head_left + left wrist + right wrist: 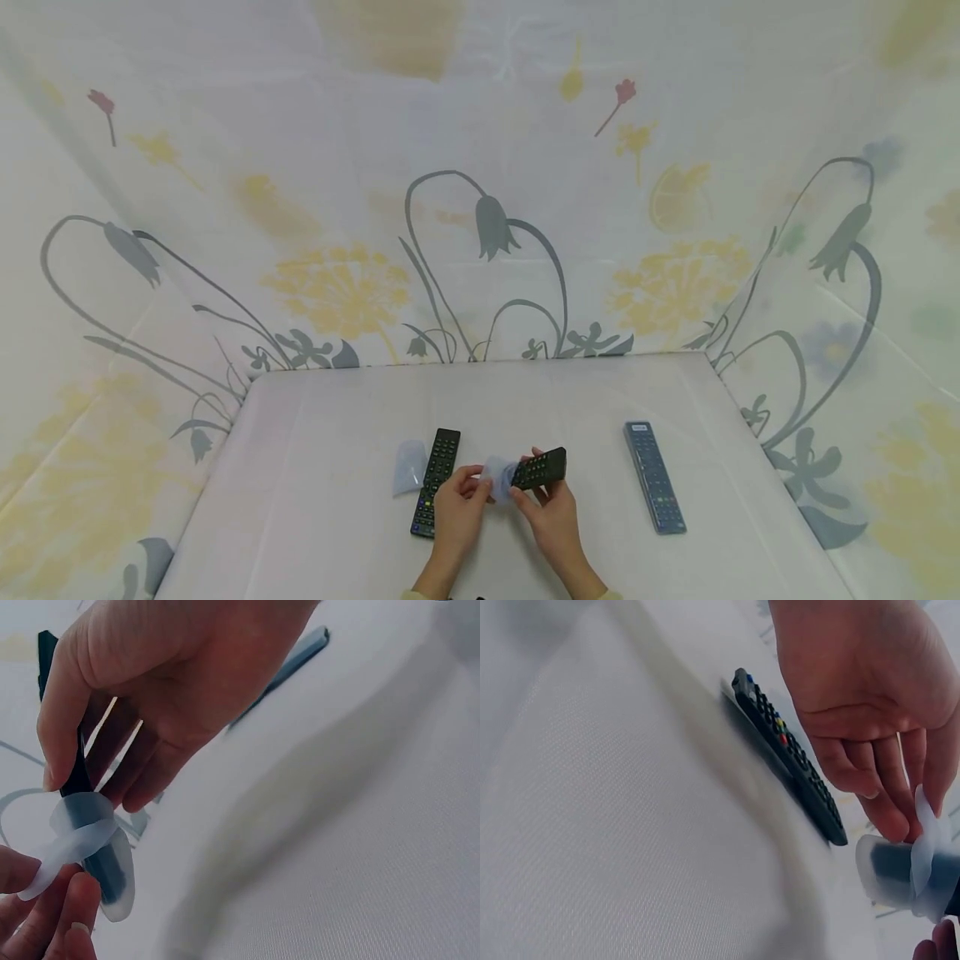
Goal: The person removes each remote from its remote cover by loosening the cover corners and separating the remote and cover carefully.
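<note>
Nearest, pale cuffs (611, 595) show at the bottom of the head view, where a person's hands meet above a white table (315, 500) to hold a translucent pouch (499, 468) and a black remote (542, 471), one end of which sits inside it. The left hand (459, 508) pinches a loose flap of the pouch between thumb and fingers, a hold that presumably steadies the pouch around the remote. The right hand (551, 521) grips the remote's uncovered body, thumb in front and fingers behind, apparently to leave the covered end free. Both wrists angle inward, and the remote is raised off the tabletop, its bare end pointing to the right.

Beside the left hand, a second black remote (441, 464) lies buttons up, its coloured keys toward the person. Just left of it rests a flat pale pouch (409, 468), though whether the two touch is hard to tell from above. Well apart on the right lies a bluish remote (655, 479), a white label at its far end, perhaps set aside to leave the hands room. Beyond the table's back edge rises a cloth wall (450, 108) printed with grey bellflowers and yellow blooms.
</note>
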A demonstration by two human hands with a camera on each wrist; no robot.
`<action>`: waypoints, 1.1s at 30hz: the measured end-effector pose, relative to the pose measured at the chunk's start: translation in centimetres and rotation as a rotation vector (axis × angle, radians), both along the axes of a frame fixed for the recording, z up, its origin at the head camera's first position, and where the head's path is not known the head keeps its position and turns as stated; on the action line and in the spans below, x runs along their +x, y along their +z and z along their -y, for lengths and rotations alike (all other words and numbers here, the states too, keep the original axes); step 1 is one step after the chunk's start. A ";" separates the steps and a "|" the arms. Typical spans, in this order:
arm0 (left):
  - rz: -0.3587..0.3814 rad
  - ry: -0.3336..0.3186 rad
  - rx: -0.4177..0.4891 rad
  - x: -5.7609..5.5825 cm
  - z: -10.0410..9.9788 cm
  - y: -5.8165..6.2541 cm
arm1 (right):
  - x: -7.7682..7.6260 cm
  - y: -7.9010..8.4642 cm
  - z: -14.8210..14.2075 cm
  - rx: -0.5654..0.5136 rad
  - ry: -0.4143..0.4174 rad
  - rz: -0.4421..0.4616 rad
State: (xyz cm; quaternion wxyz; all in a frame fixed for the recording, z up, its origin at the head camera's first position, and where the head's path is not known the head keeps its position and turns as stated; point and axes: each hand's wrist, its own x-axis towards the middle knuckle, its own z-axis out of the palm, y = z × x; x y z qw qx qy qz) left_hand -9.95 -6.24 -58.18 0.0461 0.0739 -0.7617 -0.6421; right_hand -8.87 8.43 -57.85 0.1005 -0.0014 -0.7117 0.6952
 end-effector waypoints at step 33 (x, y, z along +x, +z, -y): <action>-0.043 0.061 0.009 -0.2 0.6 0.2 | -0.2 0.6 0.1 -0.170 -0.084 0.158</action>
